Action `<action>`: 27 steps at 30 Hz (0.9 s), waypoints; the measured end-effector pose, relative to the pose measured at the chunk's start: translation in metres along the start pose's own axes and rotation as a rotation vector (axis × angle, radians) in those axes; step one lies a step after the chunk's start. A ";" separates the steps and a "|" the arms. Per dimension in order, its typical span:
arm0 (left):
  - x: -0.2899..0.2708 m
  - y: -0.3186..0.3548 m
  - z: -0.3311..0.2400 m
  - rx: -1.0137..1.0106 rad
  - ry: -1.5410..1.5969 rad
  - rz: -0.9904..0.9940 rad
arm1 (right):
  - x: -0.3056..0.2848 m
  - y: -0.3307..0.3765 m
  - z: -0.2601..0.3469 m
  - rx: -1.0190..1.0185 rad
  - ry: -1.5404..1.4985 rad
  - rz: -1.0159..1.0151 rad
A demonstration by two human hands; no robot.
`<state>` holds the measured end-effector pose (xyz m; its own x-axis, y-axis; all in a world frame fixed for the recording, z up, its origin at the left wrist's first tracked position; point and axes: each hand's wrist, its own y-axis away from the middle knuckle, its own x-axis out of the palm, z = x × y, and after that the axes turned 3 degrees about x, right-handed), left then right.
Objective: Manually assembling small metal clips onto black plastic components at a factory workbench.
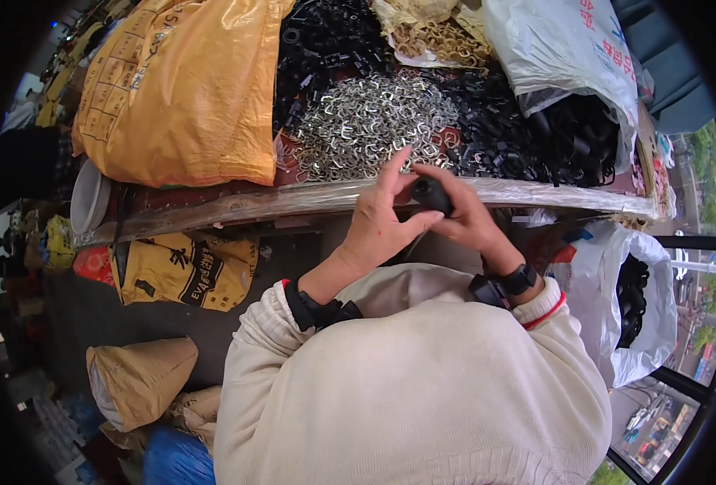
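Observation:
Both hands are in front of the table's near edge. My right hand [473, 220] curls its fingers round a black rounded part [429, 196] with a small opening or dimple facing me. My left hand [374, 226] is just left of it, index finger stretched up and thumb reaching under the black part; whether the thumb presses on it is unclear. The left hand's other fingers are partly hidden. Beyond the fingertips lies a heap of shiny silver metal rings [374, 121], many of them D-shaped.
Small black parts [487, 121] surround the heap. An orange woven sack [188, 97] stands left; a white bag [552, 48] of black pieces lies right. Brass-coloured rings [439, 44] sit behind. Another white bag [600, 299] hangs low right. Paper sacks [144, 376] stand lower left.

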<state>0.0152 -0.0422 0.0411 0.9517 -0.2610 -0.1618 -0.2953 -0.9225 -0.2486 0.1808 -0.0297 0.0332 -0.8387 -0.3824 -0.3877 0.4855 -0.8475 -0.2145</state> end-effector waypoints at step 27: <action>-0.132 -0.095 0.106 0.028 -1.274 -0.106 | -0.063 0.011 -0.016 0.148 0.696 -0.306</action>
<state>-0.0912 0.1097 -0.0150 0.2217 0.2831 -0.9331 -0.2397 -0.9118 -0.3335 0.2429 -0.0095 0.0404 -0.5585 0.1548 -0.8150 0.1778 -0.9373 -0.2998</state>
